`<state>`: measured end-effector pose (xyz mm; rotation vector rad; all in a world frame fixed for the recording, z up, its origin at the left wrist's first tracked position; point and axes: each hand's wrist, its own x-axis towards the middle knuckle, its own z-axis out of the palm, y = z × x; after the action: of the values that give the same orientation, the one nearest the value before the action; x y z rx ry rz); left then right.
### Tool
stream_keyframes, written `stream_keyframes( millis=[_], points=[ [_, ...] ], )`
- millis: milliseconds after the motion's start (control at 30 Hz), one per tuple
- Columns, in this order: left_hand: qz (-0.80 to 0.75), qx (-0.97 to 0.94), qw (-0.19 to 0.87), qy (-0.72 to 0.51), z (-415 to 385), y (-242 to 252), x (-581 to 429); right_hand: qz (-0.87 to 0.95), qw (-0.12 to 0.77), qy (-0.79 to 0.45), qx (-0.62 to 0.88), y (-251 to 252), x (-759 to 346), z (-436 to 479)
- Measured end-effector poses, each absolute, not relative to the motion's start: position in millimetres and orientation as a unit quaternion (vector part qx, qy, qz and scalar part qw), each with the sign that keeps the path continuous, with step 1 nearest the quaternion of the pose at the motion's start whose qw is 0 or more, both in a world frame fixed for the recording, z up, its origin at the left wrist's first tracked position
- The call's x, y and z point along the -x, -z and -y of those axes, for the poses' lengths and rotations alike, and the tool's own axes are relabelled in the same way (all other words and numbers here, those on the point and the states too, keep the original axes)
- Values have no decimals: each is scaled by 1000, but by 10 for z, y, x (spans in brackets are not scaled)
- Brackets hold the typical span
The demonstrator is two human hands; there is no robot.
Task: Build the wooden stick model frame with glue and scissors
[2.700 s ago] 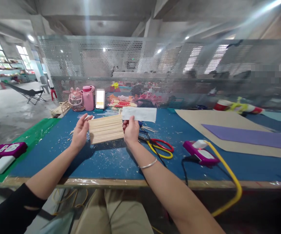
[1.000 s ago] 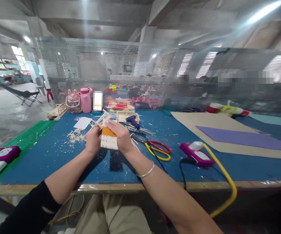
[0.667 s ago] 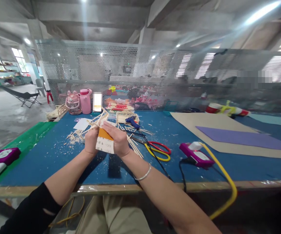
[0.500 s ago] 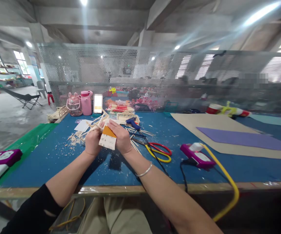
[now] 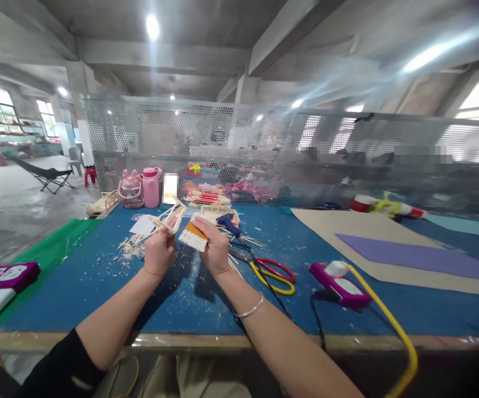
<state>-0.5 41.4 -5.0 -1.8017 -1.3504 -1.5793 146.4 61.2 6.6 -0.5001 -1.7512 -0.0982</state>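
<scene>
My left hand (image 5: 159, 252) is closed around a small frame of thin wooden sticks (image 5: 172, 218), which is tilted up above the table. In my right hand (image 5: 215, 246) is a folded piece of sandpaper (image 5: 193, 236), white-backed with printed marks and an orange band. A narrow gap separates the sandpaper from the stick frame. Just beyond my right hand lies a blue glue gun (image 5: 228, 224). Scissors (image 5: 273, 275) with red and yellow handles rest to its right. Wood scraps (image 5: 132, 246) are scattered left of my left hand.
A pink bottle (image 5: 151, 188) and a clear pink jug (image 5: 131, 190) stand at the back left, near bundled sticks (image 5: 207, 197). To the right are a purple power strip (image 5: 340, 284) with a yellow cable, and a purple sheet (image 5: 414, 255) on beige paper. A mesh partition (image 5: 160, 132) closes the back.
My hands have moved apart. The sandpaper has come away to the right and tilted, and the stick frame now shows more clearly in my left hand. The whole view has shifted slightly.
</scene>
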Motion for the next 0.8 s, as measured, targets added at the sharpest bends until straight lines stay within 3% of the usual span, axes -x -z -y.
stream_keyframes(
  millis=[400,800],
  points=[
    [449,687,152,550,-423,150,38,827,537,112,122,-61,-1370,-462],
    [494,668,129,541,-418,164,-98,819,519,127,208,-65,-1421,-576]
  ],
)
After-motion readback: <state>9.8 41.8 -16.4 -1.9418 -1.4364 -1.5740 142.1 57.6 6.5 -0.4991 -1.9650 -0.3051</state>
